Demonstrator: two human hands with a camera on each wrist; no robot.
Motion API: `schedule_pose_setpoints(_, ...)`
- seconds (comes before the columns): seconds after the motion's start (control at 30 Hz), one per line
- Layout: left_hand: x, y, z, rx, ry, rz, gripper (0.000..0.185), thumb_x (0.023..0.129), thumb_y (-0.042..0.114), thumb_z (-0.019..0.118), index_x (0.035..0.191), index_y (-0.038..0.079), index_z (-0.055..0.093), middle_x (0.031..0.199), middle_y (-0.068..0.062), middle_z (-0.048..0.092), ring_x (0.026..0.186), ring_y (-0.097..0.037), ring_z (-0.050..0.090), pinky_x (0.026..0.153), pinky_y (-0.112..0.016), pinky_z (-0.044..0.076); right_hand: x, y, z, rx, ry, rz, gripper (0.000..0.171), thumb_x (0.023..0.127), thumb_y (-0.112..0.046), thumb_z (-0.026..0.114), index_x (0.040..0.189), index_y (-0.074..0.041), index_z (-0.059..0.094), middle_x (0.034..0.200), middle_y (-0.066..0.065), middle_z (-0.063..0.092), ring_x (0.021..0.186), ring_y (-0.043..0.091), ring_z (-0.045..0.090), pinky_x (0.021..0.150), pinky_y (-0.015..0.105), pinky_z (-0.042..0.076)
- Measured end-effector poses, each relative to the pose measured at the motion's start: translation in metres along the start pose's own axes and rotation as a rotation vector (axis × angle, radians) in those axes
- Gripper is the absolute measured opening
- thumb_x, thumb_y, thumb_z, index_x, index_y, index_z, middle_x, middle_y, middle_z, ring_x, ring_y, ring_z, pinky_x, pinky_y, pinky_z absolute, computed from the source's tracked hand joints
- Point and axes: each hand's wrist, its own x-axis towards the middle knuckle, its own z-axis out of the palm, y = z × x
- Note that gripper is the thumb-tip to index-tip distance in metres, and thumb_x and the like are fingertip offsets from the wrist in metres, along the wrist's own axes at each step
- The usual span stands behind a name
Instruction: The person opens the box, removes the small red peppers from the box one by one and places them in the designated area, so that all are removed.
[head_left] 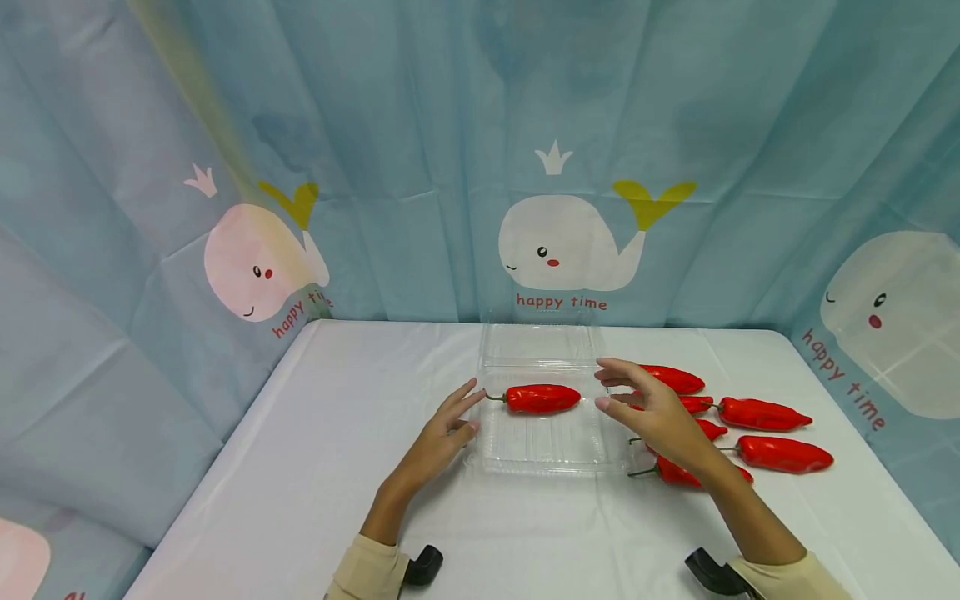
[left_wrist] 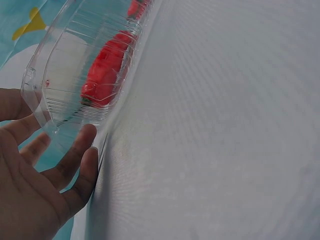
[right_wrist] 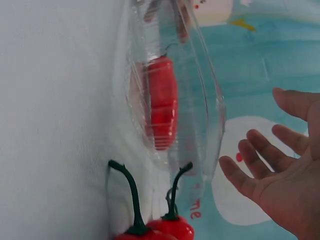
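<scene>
A clear plastic clamshell box (head_left: pixel 555 442) lies with its lid (head_left: pixel 540 343) folded back toward the curtain. One red chili pepper (head_left: pixel 543 398) rests inside it, stem toward the left. My left hand (head_left: pixel 442 433) is at the box's left side, fingers spread and fingertips right at the rim; the left wrist view shows the palm and the box wall (left_wrist: pixel 55 75). Over the box's right edge hovers my right hand (head_left: pixel 660 417), fingers loosely extended with nothing in them. In the right wrist view this hand (right_wrist: pixel 280 170) is apart from the box wall.
Several red peppers lie on the white table (head_left: pixel 300 467) right of the box, including one pepper (head_left: pixel 783 454) farthest right and another (head_left: pixel 765 414) behind it. Some are partly hidden by the right hand. A blue whale-print curtain (head_left: pixel 420 167) surrounds the table's back and sides.
</scene>
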Motion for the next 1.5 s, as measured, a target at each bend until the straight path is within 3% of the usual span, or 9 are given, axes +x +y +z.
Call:
schedule_pose_setpoints(0.23, 0.0, -0.001, 0.0, -0.008, -0.007, 0.005, 0.052, 0.111, 0.016, 0.053, 0.162, 0.014, 0.046, 0.177, 0.003, 0.021, 0.129, -0.033, 0.061, 0.104, -0.05, 0.056, 0.01, 0.0, 0.014, 0.041, -0.048, 0.004, 0.066, 0.098, -0.027, 0.077, 0.157, -0.016, 0.049, 0.148, 0.013, 0.06, 0.135, 0.038, 0.058, 0.104, 0.048, 0.056)
schedule_pose_setpoints(0.4, 0.0, 0.0, -0.001, -0.006, -0.01, 0.014, 0.052, 0.111, 0.015, 0.053, 0.162, 0.014, 0.045, 0.177, 0.002, 0.021, 0.128, -0.032, 0.062, 0.102, -0.046, 0.057, 0.014, 0.0, 0.024, 0.066, -0.078, 0.0, 0.068, 0.098, -0.028, 0.077, 0.157, -0.015, 0.049, 0.149, 0.014, 0.059, 0.137, 0.041, 0.055, 0.104, 0.052, 0.056)
schedule_pose_setpoints(0.57, 0.0, 0.0, -0.001, -0.003, -0.007, 0.01, 0.052, 0.111, 0.015, 0.053, 0.162, 0.015, 0.046, 0.177, 0.002, 0.021, 0.128, -0.033, 0.062, 0.103, -0.048, 0.057, 0.019, -0.001, 0.033, 0.057, -0.088, 0.065, 0.071, 0.096, -0.035, 0.078, 0.158, -0.016, 0.048, 0.15, 0.016, 0.059, 0.138, 0.042, 0.054, 0.106, 0.057, 0.054)
schedule_pose_setpoints(0.7, 0.0, 0.001, -0.001, -0.011, -0.004, 0.003, 0.052, 0.111, 0.015, 0.054, 0.162, 0.016, 0.046, 0.177, 0.003, 0.021, 0.129, -0.033, 0.061, 0.103, -0.05, 0.056, 0.022, -0.001, 0.038, 0.053, -0.102, 0.105, 0.074, 0.095, -0.037, 0.079, 0.158, -0.015, 0.048, 0.15, 0.016, 0.059, 0.14, 0.043, 0.053, 0.109, 0.058, 0.051)
schedule_pose_setpoints(1.03, 0.0, 0.0, -0.001, 0.0, -0.009, 0.003, 0.052, 0.111, 0.016, 0.054, 0.162, 0.016, 0.046, 0.177, 0.003, 0.022, 0.127, -0.031, 0.063, 0.101, -0.045, 0.057, 0.029, -0.002, 0.049, 0.057, -0.117, 0.083, 0.07, 0.095, -0.032, 0.078, 0.156, -0.013, 0.05, 0.15, 0.016, 0.06, 0.14, 0.04, 0.054, 0.115, 0.062, 0.043)
schedule_pose_setpoints(1.23, 0.0, 0.001, -0.001, 0.006, -0.012, 0.003, 0.052, 0.111, 0.017, 0.054, 0.162, 0.016, 0.046, 0.177, 0.004, 0.021, 0.126, -0.03, 0.063, 0.101, -0.045, 0.057, 0.034, -0.002, 0.054, 0.005, -0.128, 0.098, 0.07, 0.096, -0.037, 0.077, 0.157, -0.016, 0.051, 0.152, 0.014, 0.06, 0.142, 0.041, 0.052, 0.112, 0.065, 0.045)
schedule_pose_setpoints(1.5, 0.0, 0.0, 0.0, 0.004, -0.003, 0.009, 0.052, 0.11, 0.015, 0.053, 0.162, 0.014, 0.046, 0.177, 0.001, 0.022, 0.125, -0.032, 0.064, 0.101, -0.044, 0.058, 0.04, 0.001, 0.06, -0.005, -0.161, 0.113, 0.07, 0.095, -0.033, 0.079, 0.157, -0.018, 0.051, 0.154, 0.009, 0.059, 0.143, 0.036, 0.052, 0.111, 0.062, 0.049)
